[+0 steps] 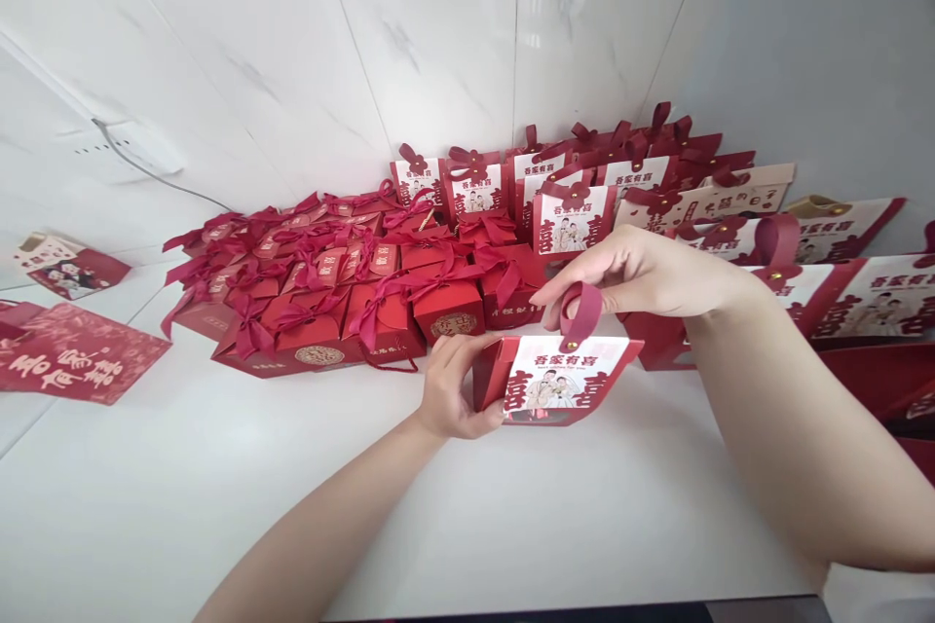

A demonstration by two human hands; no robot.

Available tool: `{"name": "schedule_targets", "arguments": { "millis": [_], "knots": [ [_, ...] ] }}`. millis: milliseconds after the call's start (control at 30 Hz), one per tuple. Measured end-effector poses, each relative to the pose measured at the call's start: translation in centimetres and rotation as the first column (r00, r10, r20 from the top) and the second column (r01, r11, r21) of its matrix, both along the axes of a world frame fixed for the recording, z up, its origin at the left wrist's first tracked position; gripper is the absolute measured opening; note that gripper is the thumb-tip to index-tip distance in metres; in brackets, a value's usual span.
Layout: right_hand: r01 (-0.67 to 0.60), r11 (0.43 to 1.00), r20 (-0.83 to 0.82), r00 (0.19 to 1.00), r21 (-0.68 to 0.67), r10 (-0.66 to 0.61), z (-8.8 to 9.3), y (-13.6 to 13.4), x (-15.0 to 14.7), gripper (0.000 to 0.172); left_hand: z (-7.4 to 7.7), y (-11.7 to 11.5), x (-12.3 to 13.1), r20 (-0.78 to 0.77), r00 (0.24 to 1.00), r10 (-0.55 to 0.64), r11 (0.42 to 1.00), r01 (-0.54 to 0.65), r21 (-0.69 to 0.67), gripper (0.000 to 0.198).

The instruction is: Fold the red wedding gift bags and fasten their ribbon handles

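A red gift box point(559, 384) with a white front panel, a printed couple and red characters is held above the white table. My left hand point(457, 384) is closed around its left side, with the thumb on the front edge. My right hand point(635, 277) pinches the dark red ribbon loop point(582, 314) at the box's top, where a small gold stud sits. Behind it stands another box of the same print point(574, 222). A row of red boxes with ribbon bows point(380, 316) lies just beyond my left hand.
White-panelled boxes point(883, 297) crowd the right side. At far left lie a red printed bag point(80, 355) and a small box with a photo point(69, 268). A grey cable point(157, 177) runs from a wall socket point(124, 151) on the marbled tile wall point(438, 29). The white tabletop point(555, 516) extends in front.
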State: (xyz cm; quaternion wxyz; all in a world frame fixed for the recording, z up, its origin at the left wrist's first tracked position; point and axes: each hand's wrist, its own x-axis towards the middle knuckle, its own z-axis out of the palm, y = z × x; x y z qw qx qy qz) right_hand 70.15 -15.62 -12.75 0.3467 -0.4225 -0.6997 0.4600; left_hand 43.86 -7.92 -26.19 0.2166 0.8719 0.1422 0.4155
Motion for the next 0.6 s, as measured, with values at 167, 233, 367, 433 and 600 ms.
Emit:
{"name": "schedule_targets", "arguments": {
  "millis": [167, 233, 367, 433, 600],
  "knots": [
    [0.056, 0.997, 0.041, 0.997, 0.057, -0.058, 0.2, -0.1, -0.2, 0.027, -0.3, 0.3, 0.1, 0.020, 1.000, -0.002, 1.000, 0.002, -0.003, 0.058],
    [0.111, 0.991, 0.039, 0.993, 0.077, -0.114, 0.2, -0.1, -0.4, 0.025, -0.6, 0.6, 0.1, 0.029, 1.000, 0.002, 0.999, 0.000, -0.047, 0.056],
    [0.179, 0.981, -0.011, 0.984, 0.075, -0.178, 0.2, 0.0, -0.8, 0.022, -0.8, 0.8, 0.1, 0.031, 0.997, -0.073, 0.976, 0.077, -0.206, 0.051],
    [0.196, 0.978, -0.043, 0.980, 0.065, -0.193, 0.2, 0.0, -1.0, 0.020, -0.7, 0.8, 0.2, 0.036, 0.990, -0.138, 0.937, 0.142, -0.320, 0.046],
    [0.177, 0.984, -0.151, 0.973, 0.008, -0.174, 0.4, -0.4, -1.7, 0.011, -0.2, 0.9, 0.8, -0.090, 0.955, -0.282, 0.735, 0.155, -0.660, 0.041]
  ]
}}
